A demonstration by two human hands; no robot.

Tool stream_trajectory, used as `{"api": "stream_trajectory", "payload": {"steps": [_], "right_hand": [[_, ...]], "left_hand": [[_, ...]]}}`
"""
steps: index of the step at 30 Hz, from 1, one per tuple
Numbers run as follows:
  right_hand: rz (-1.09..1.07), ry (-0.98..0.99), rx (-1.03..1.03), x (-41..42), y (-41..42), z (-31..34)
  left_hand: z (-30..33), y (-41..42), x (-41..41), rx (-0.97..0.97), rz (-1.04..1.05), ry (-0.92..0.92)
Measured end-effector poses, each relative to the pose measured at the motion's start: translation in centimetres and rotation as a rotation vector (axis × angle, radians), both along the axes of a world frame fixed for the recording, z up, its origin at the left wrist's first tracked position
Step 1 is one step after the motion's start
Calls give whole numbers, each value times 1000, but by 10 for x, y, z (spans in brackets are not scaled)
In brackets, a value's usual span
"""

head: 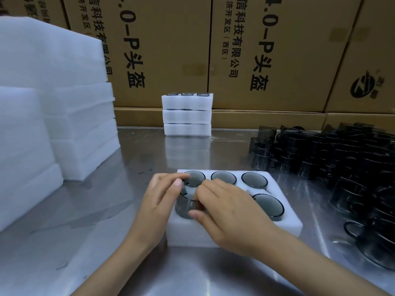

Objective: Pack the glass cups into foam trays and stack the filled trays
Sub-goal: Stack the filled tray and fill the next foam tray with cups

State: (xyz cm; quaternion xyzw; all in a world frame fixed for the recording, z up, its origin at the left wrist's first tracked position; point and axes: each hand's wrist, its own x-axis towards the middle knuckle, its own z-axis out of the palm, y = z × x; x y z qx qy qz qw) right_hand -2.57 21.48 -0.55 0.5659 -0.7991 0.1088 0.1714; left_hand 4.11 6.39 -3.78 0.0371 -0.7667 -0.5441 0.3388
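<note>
table (132,146): brushed metal, reflective
foam tray (286,223): white foam, matt, soft-grained
cups (268,205): smoked glass, glossy
boxes (171,50): brown cardboard, matt

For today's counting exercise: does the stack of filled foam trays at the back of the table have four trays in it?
No, the stack of filled trays by the cardboard boxes shows three white foam layers, with cup rims visible on the top one.
</note>
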Motion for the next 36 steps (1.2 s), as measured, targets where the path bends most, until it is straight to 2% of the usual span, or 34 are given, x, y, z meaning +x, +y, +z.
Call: {"api": "stream_trajectory", "payload": {"steps": [4, 9, 13, 16, 21, 25, 30, 33, 36], "right_hand": [[-20, -14, -34, 2, 1, -2], [-12, -85, -200, 2, 7, -4], [-48, -80, -128, 3, 10, -8], [-92, -16, -76, 5, 8, -10], [-150, 136, 64, 6, 6, -13], [-186, 110, 173, 9, 0, -10], [-120, -55, 153, 5, -1, -12], [-124, -131, 98, 4, 3, -11], [-156, -258, -223, 1, 14, -8]], "left_hand": [[0, -5, 0, -53, 1, 0], [6, -12, 9, -207, 55, 77], [7, -16, 24, -548, 101, 128], [11, -21, 29, -716, 136, 110], [10, -23, 28, -806, 152, 15], [4, -24, 23, -905, 138, -46], [-2, -26, 21, -852, 115, -75], [-5, -25, 26, -693, 61, -138], [-10, -20, 31, -470, 20, -217]]}}
